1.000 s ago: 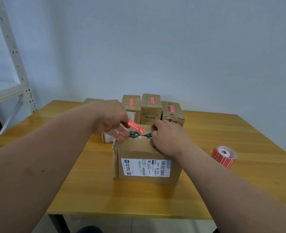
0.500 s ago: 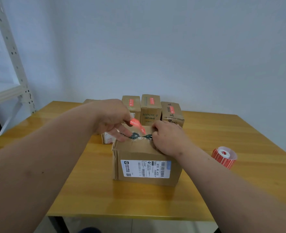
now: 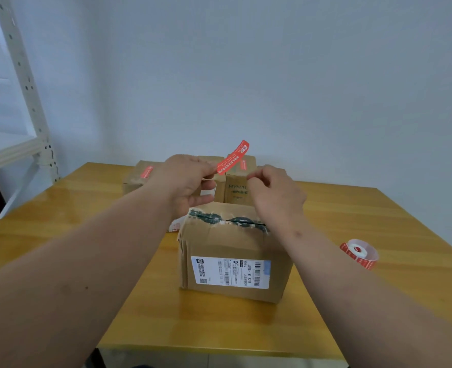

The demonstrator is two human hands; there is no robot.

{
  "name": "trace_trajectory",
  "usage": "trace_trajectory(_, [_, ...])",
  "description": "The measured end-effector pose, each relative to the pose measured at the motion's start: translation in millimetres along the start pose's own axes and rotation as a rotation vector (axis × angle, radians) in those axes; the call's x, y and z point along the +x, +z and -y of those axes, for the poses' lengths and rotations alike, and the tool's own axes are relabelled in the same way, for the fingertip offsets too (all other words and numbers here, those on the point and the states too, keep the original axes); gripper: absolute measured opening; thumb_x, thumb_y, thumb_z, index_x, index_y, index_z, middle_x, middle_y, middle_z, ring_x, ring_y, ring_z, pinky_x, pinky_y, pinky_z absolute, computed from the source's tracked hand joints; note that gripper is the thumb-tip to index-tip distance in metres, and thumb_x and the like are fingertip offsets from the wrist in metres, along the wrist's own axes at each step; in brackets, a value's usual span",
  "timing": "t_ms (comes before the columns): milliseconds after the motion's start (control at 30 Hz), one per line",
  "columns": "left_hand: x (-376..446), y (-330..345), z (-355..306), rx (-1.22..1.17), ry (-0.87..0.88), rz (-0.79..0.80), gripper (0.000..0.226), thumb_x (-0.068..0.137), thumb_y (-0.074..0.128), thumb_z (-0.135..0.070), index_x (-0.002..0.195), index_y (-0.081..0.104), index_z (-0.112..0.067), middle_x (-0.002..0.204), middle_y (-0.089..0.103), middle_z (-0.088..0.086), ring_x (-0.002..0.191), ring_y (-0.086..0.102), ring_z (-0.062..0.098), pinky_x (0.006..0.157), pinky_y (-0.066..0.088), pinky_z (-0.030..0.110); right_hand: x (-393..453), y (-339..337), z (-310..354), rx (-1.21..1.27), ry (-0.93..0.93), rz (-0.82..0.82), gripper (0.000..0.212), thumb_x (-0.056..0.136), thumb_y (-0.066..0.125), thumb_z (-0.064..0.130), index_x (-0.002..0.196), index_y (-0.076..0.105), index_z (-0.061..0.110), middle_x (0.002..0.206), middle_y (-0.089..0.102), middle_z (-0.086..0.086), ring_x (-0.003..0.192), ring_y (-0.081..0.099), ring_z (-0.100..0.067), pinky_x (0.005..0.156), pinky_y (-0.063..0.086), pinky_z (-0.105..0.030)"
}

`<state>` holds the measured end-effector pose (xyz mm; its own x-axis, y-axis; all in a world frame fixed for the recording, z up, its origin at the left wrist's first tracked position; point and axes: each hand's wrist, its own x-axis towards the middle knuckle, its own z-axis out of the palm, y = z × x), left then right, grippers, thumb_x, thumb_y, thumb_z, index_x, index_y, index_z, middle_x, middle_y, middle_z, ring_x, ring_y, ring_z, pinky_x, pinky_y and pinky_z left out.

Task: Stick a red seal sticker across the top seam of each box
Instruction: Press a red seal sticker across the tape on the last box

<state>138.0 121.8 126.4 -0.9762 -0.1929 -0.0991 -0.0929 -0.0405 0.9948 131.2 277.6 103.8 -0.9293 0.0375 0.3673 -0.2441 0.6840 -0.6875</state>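
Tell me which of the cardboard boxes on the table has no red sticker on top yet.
The nearest box, the big one with the white shipping label on its front. Its top seam shows only torn dark tape, while the back boxes whose tops show, like the left one, carry red stickers.

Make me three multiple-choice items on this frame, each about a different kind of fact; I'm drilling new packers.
1. Where is the sticker roll?
A. on the near box
B. on the table, right of the near box
C. on the shelf

2. What colour is the held sticker?
A. red
B. blue
C. green

3. Is the near box sealed yet?
A. yes
B. not yet
C. sealed twice

Answers:
1 B, it lies on the table.
2 A, red strip in the left hand.
3 B, its seam carries no sticker; the right hand hovers above.
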Motion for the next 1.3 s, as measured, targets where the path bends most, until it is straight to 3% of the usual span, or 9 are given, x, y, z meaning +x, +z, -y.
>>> trace_trajectory(167, [-3.6, 8.1, 6.2, -0.131, -0.058, 0.057, 0.009, 0.092, 0.064, -0.015, 0.085, 0.066, -0.011, 0.081, 0.063, 0.003, 0.072, 0.06, 0.014, 0.073, 0.059, 0.038, -5.0, 12.8, 9.8, 0.416, 0.182, 0.12, 0.029, 0.088, 0.061, 0.048, 0.089, 0.069, 0.02, 0.092, 0.071, 0.003, 0.093, 0.064, -0.016, 0.082, 0.048, -0.034])
trace_trajectory(400, [-6.1, 6.3, 10.1, -0.126, -0.079, 0.147, 0.009, 0.089, 0.068, -0.016, 0.08, 0.068, -0.013, 0.086, 0.065, 0.005, 0.082, 0.06, 0.018, 0.076, 0.059, 0.039, -1.5, 15.4, 13.9, 0.686, 0.299, 0.098, 0.01, 0.09, 0.065, 0.023, 0.082, 0.065, 0.017, 0.079, 0.067, -0.002, 0.076, 0.059, -0.016, 0.072, 0.045, -0.03])
trace_trajectory(500, [-7.1, 4.4, 10.4, -0.041, -0.078, 0.17, 0.009, 0.089, 0.069, -0.021, 0.086, 0.074, -0.014, 0.091, 0.067, 0.004, 0.083, 0.062, 0.017, 0.072, 0.058, 0.036, -1.0, 11.2, 16.0, 0.665, 0.302, 0.078, 0.012, 0.091, 0.059, 0.017, 0.08, 0.062, 0.018, 0.083, 0.067, -0.004, 0.078, 0.059, -0.017, 0.065, 0.041, -0.028])
trace_trajectory(633, [-2.8, 1.3, 12.7, 0.281, 0.026, 0.015, 0.019, 0.09, 0.065, -0.027, 0.1, 0.071, -0.012, 0.092, 0.065, 0.006, 0.078, 0.059, 0.016, 0.074, 0.058, 0.034, -1.5, 4.3, 16.2, 0.533, 0.247, 0.065, 0.014, 0.092, 0.048, 0.015, 0.089, 0.06, 0.009, 0.091, 0.068, -0.013, 0.08, 0.058, -0.02, 0.064, 0.039, -0.032])
trace_trajectory(800, [-8.1, -0.3, 2.8, 0.373, 0.343, -0.053, 0.024, 0.093, 0.061, -0.035, 0.115, 0.059, -0.027, 0.102, 0.058, -0.004, 0.081, 0.054, 0.008, 0.066, 0.041, 0.02, -3.4, -7.0, 14.8, 0.315, 0.136, 0.238, 0.014, 0.089, 0.045, 0.015, 0.082, 0.057, 0.012, 0.087, 0.067, -0.012, 0.08, 0.057, -0.025, 0.067, 0.037, -0.034])
trace_trajectory(900, [-8.7, -1.9, -4.8, 0.456, 0.448, -0.013, 0.033, 0.089, 0.067, -0.032, 0.121, 0.059, -0.029, 0.106, 0.058, -0.006, 0.091, 0.059, 0.007, 0.065, 0.045, 0.017, -5.4, -11.4, 16.3, 0.197, 0.06, 0.369, 0.019, 0.089, 0.044, 0.013, 0.073, 0.052, 0.014, 0.081, 0.064, -0.008, 0.073, 0.053, -0.02, 0.065, 0.035, -0.032])
trace_trajectory(1100, [-6.7, -4.8, -6.1, 0.566, 0.387, -0.003, 0.005, 0.086, 0.069, -0.012, 0.084, 0.072, -0.016, 0.076, 0.066, -0.003, 0.07, 0.059, 0.015, 0.061, 0.048, 0.025, -9.4, -17.8, 15.3, 0.131, 0.001, 0.474, 0.025, 0.092, 0.043, 0.01, 0.068, 0.043, 0.015, 0.077, 0.056, -0.005, 0.061, 0.046, -0.012, 0.056, 0.031, -0.027])
trace_trajectory(1167, [-6.1, -5.8, -4.3, 0.536, 0.348, 0.017, 0.005, 0.086, 0.069, -0.01, 0.085, 0.071, -0.015, 0.077, 0.067, 0.0, 0.07, 0.061, 0.013, 0.061, 0.05, 0.025, -8.8, -18.7, 12.2, 0.166, 0.024, 0.483, 0.021, 0.092, 0.043, 0.012, 0.072, 0.047, 0.014, 0.081, 0.059, -0.007, 0.068, 0.052, -0.014, 0.058, 0.033, -0.026])
trace_trajectory(1300, [-0.4, -9.0, 1.3, 0.465, 0.266, 0.057, 0.012, 0.088, 0.066, -0.006, 0.096, 0.068, -0.016, 0.087, 0.068, 0.01, 0.076, 0.065, 0.019, 0.08, 0.057, 0.043, -6.1, -15.3, 2.4, 0.213, 0.045, 0.464, 0.018, 0.089, 0.055, 0.02, 0.072, 0.052, 0.017, 0.079, 0.063, -0.004, 0.076, 0.056, -0.018, 0.065, 0.039, -0.029])
